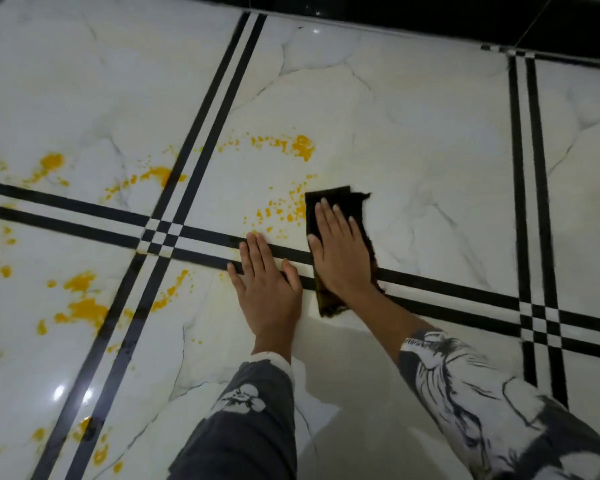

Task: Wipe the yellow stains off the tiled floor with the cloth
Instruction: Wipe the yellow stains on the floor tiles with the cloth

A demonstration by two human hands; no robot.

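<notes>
Head view, dark frayed cloth [347, 202] flat under right hand [340, 251], yellow stains [303, 147] beside

left hand [265, 287] flat, fingers straight | right hand [340, 252] flat, pressing

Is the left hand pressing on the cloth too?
No: the left hand lies flat on the bare tiled floor beside the cloth; only the right hand presses on it.
</notes>
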